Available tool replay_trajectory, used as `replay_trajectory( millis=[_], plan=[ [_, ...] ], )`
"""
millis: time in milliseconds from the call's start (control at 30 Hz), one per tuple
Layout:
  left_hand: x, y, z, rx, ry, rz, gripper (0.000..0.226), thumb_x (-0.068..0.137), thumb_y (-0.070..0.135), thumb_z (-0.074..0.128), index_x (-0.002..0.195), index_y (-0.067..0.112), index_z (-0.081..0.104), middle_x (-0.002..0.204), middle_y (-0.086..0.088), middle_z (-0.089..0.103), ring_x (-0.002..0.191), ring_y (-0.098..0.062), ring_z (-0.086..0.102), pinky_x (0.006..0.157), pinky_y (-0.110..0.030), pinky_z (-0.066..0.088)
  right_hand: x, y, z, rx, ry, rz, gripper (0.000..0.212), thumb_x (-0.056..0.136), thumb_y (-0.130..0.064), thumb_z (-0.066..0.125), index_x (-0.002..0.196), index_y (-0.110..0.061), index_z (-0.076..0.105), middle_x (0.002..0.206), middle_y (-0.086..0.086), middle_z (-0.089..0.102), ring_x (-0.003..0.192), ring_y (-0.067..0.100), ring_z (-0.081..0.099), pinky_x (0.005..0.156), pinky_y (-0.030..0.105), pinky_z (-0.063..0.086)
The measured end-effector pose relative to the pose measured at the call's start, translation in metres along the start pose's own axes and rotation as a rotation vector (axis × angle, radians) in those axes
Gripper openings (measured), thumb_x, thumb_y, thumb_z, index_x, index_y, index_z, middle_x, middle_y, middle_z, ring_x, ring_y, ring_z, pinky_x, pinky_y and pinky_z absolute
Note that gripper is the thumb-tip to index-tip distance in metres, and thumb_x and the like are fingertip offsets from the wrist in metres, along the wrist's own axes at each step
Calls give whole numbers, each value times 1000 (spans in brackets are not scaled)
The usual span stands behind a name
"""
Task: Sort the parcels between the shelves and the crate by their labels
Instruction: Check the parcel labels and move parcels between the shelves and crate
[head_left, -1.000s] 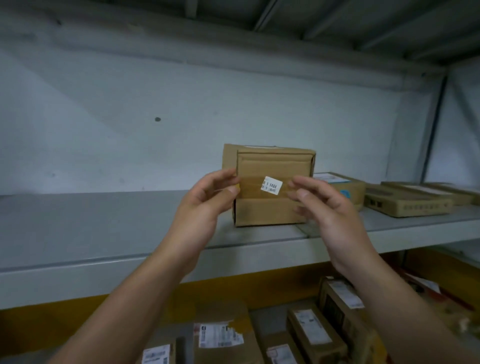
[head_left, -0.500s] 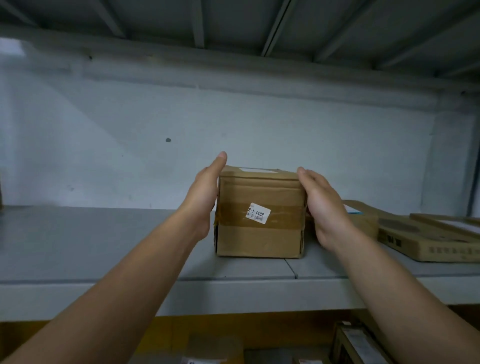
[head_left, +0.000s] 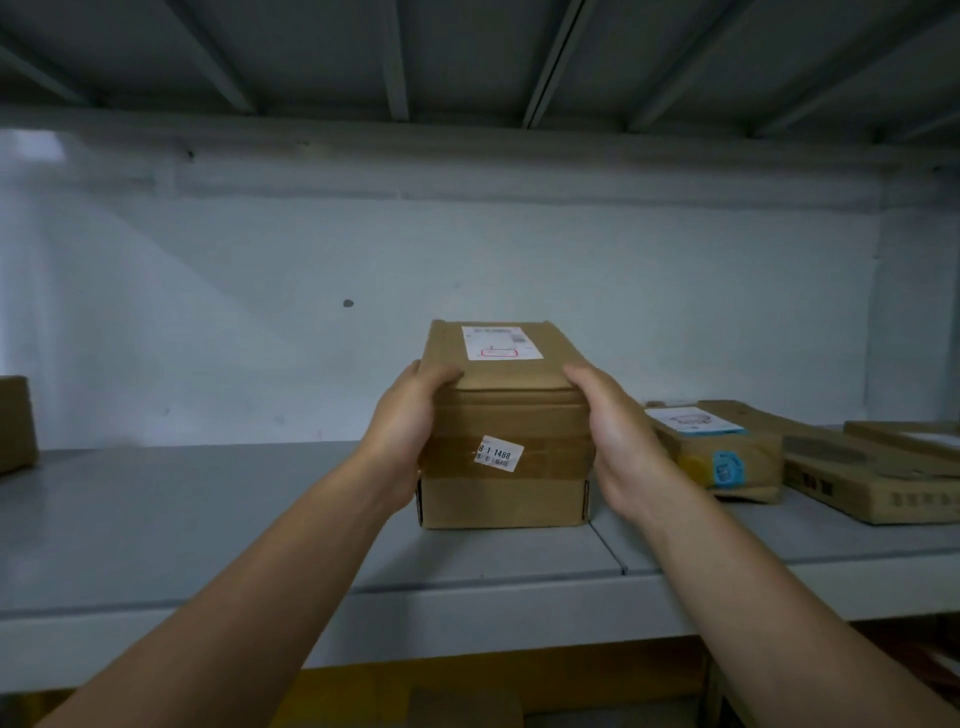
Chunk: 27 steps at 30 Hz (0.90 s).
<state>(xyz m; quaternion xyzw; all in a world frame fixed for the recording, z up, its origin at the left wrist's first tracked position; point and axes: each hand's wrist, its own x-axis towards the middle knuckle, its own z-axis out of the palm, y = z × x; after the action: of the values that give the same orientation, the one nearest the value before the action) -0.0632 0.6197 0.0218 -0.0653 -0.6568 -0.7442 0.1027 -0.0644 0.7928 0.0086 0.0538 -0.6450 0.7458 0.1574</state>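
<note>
Box (head_left: 501, 493): brown cardboard, taped across the front, standing on the grey shelf (head_left: 208, 519) near its front edge, close to a seam between shelf panels. Sticker (head_left: 498, 453): small, white, slightly tilted on the front tape, reads B-1-1488. Label (head_left: 501, 343): larger, white with a red outline, on the top face toward the back. Left hand (head_left: 410, 431): clasps the box's left side, thumb hooked over the top front edge, fingers hidden behind the box. Right hand (head_left: 618, 441): clasps the right side likewise, thumb on the top front corner, fingers out of sight. Parcel (head_left: 727, 457): flat, just right of the right hand, white-and-blue label on top, blue sticker on its front. Carton (head_left: 857, 483): long and flat, further right, dark print on its front face. Brown case (head_left: 15, 423): at the far left of the shelf, partly cut by the frame, well apart from the box. Wall (head_left: 208, 322): pale, behind, with one dark spot
</note>
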Motion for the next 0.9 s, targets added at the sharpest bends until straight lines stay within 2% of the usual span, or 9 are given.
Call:
replay_trajectory(
  millis=[100, 200, 333, 400, 500, 633, 700, 800, 900],
  plan=[
    [-5, -4, -20, -20, -47, 107, 18, 92, 27, 53, 103, 31, 66, 103, 4, 72, 95, -16, 65, 77, -32, 48, -8, 8, 13, 53, -43, -62, 30, 95, -37, 51, 122, -30, 61, 107, 0, 71, 92, 15, 68, 56, 25, 52],
    [-5, -8, -38, 2, -99, 184, 27, 88, 21, 54, 108, 37, 64, 108, 9, 72, 104, -17, 63, 90, -35, 48, -11, 16, 24, 101, -64, -106, 29, 95, -25, 50, 120, -26, 64, 102, -2, 73, 87, 10, 70, 56, 20, 51],
    [-2, -4, -51, 1, -122, 101, 81, 64, 28, 63, 142, 29, 42, 127, 2, 63, 113, -22, 59, 101, -39, 45, -12, 24, 27, 104, -96, -171, 35, 94, -14, 48, 124, -26, 62, 99, -11, 74, 83, -1, 68, 62, 15, 50],
    [0, 3, -54, -10, -126, 53, 73, 70, 35, 67, 140, 26, 46, 124, 1, 65, 111, -22, 62, 99, -38, 46, -14, 26, 26, 77, -120, -198, 41, 94, -9, 47, 128, -28, 59, 103, -12, 73, 93, 2, 67, 72, 19, 49],
    [-1, 10, -49, 45, -99, 71, 45, 85, 47, 66, 126, 30, 56, 113, 7, 70, 100, -17, 67, 82, -32, 52, -17, 26, 26, 27, -165, -223, 48, 93, -5, 48, 132, -31, 54, 113, -9, 71, 106, 10, 63, 79, 24, 48],
    [-7, -8, -50, 157, -13, 210, 54, 85, 48, 65, 132, 42, 39, 112, 16, 57, 102, -10, 58, 87, -32, 47, -23, 30, 25, -43, -192, -237, 56, 91, -1, 49, 135, -35, 47, 117, -10, 66, 110, 12, 60, 79, 24, 49],
    [-9, -17, -55, 152, -28, 233, 66, 85, 46, 66, 140, 42, 31, 116, 18, 54, 104, -9, 56, 89, -34, 48, -24, 30, 27, -61, -195, -244, 52, 93, -6, 51, 130, -42, 47, 115, -13, 66, 109, 11, 60, 82, 27, 51],
    [-11, -26, -62, 135, -77, 247, 71, 84, 36, 70, 141, 42, 28, 123, 18, 54, 109, -8, 56, 92, -38, 50, -23, 25, 36, -61, -150, -216, 39, 96, -30, 55, 129, -46, 45, 119, -13, 65, 110, 14, 61, 91, 41, 53],
    [-10, -33, -68, 125, -108, 243, 79, 81, 29, 74, 143, 44, 28, 133, 14, 52, 120, -15, 54, 101, -46, 47, -20, 24, 44, -112, -119, -181, 51, 90, -51, 59, 137, -47, 40, 125, -13, 63, 116, 18, 58, 100, 50, 48]
  ],
)
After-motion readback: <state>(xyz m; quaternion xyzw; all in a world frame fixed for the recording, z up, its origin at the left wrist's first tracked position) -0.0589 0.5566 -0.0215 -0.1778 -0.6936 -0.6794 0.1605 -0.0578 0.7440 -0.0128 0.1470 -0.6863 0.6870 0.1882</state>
